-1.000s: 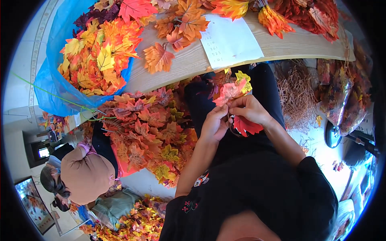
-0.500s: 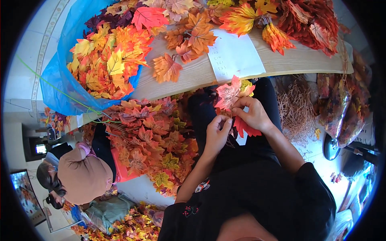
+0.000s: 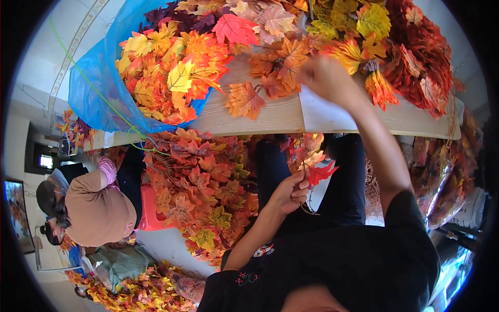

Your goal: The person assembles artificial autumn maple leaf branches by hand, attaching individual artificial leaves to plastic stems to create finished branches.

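My left hand point(image 3: 292, 192) is closed on the stem of an artificial maple leaf sprig point(image 3: 310, 147), held over my lap below the table edge. A red leaf point(image 3: 322, 173) sticks out of the sprig to the right, and thin brown stems hang under my fingers. My right hand point(image 3: 330, 83) is stretched over the table, blurred by motion, so its fingers cannot be made out. It is nearest to the orange artificial leaves point(image 3: 291, 54) and covers part of a white sheet of paper point(image 3: 325, 117).
A blue plastic bag point(image 3: 96, 86) of yellow-orange leaves stands at the left of the wooden table point(image 3: 234, 119). Dark red leaf bunches point(image 3: 421, 67) lie at the right. Many leaf sprigs point(image 3: 197, 182) hang at my left. A person point(image 3: 101, 213) sits beyond them.
My right hand has left the sprig and reached up and forward over the table. My left hand keeps the sprig and has moved slightly lower. The view has shifted.
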Tool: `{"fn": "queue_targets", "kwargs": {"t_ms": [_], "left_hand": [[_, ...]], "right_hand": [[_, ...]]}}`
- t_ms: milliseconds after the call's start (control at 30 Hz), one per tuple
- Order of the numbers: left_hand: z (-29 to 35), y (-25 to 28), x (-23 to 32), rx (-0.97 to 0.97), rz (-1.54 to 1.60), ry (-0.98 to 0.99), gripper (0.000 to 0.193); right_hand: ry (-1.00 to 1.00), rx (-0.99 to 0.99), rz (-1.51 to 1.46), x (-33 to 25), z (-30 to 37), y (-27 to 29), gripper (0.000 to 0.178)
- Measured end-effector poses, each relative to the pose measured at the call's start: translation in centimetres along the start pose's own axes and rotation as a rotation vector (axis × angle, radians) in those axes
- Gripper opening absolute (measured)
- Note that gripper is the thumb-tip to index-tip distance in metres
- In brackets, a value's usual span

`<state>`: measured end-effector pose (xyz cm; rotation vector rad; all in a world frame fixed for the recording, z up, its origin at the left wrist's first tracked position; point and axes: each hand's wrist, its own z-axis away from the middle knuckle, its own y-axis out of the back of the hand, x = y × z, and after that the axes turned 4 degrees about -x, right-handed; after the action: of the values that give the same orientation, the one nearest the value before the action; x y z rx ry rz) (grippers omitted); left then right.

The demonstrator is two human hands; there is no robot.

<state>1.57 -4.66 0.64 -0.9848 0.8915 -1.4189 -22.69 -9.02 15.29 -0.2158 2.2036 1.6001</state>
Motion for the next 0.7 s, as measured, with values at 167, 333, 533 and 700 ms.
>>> {"fn": "queue_targets", "kwargs": {"t_ms": [167,333,533,700], "left_hand": [[-0.7,1.4,-0.8,0.120,0.013,-0.007,0.017],[-0.5,0.9,-0.8,0.127,-0.017,-0.041,0.016],[-0.5,1.0,-1.1,0.155,-0.044,-0.082,0.017],[-1.1,1.6,-1.7,0.212,-0.070,-0.117,0.020]], "right_hand": [[-0.033,0.281,-0.133,3.3,-14.8,-0.2,0.021],[-0.154,0.210,-0.146,3.5,-18.8,-1.2,0.017],[-0.031,0.321,-0.069,3.6,-18.8,0.8,0.015],[0.111,0.456,0.217,2.9,-16.4,2.3,0.019]]}}
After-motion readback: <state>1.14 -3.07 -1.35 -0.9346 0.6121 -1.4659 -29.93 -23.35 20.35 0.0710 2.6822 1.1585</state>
